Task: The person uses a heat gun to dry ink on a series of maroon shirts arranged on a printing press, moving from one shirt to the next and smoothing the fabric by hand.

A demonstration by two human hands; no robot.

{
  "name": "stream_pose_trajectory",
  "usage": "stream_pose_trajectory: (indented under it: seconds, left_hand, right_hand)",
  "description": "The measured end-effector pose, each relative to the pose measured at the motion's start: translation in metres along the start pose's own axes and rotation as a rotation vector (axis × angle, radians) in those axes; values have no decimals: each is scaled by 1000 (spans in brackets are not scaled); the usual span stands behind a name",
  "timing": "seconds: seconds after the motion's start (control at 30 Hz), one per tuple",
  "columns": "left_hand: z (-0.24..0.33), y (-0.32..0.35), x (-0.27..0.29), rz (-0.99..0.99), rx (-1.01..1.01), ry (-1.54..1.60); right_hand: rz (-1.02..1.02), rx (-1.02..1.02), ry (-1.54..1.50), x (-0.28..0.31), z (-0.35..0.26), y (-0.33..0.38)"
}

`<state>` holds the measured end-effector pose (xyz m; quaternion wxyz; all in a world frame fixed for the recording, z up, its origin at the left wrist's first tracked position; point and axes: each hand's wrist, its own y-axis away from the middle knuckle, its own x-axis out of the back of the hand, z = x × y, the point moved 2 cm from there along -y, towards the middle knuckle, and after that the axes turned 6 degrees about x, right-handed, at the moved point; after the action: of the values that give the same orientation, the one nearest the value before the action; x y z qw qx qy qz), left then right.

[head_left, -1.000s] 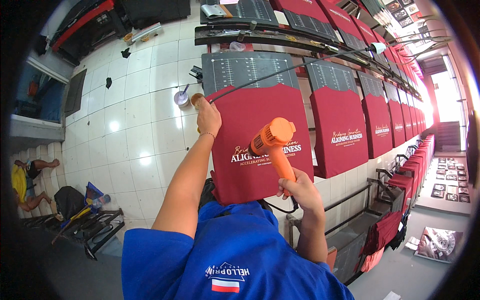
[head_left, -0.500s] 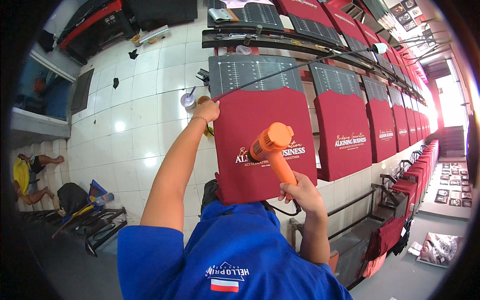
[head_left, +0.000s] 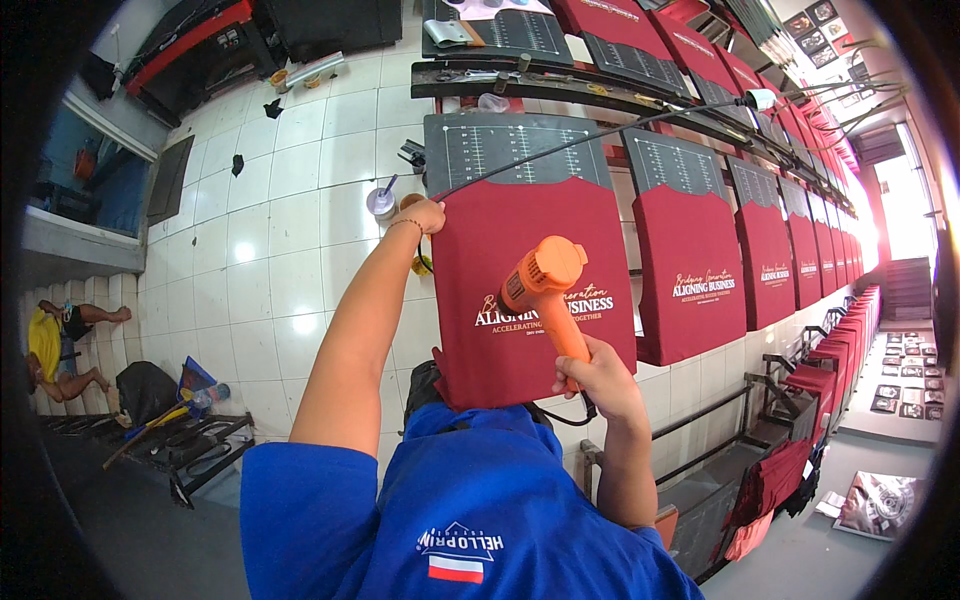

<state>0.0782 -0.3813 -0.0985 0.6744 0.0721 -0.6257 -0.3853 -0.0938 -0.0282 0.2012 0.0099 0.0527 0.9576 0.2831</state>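
Note:
My right hand [head_left: 600,380] is wrapped round the handle of an orange heat gun [head_left: 556,272]. The gun's body is over the white and gold print of a maroon T-shirt [head_left: 520,235], partly covering the lettering. That shirt is stretched on a dark printing board [head_left: 515,145] with white ruler marks, whose far end is bare. At the shirt's upper left edge, my left hand [head_left: 428,216] is closed on a black cord [head_left: 580,142]. The cord runs from there across the board to a white socket [head_left: 760,99] at the upper right.
More maroon shirts [head_left: 690,235] lie on boards in a row to the right. A dark rail [head_left: 560,80] with tools crosses beyond. Containers [head_left: 381,203] stand on the tiled floor [head_left: 280,240] at left. A person in yellow [head_left: 45,345] sits on steps at far left.
The heat gun has moved slightly up and tilted a little over the print. My left hand keeps hold of the cord, and the whole view has shifted slightly.

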Motion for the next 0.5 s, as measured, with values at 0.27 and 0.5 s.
stream_pose_trajectory:
  seconds: [0.27, 0.5]
  left_hand:
    - [0, -3, 0, -17, -7, -43]
    - [-7, -9, -5, -21, -4, 1]
  right_hand:
    - [-48, -34, -49, -6, -4, 1]
    - [-88, -2, 5, -15, -1, -1]
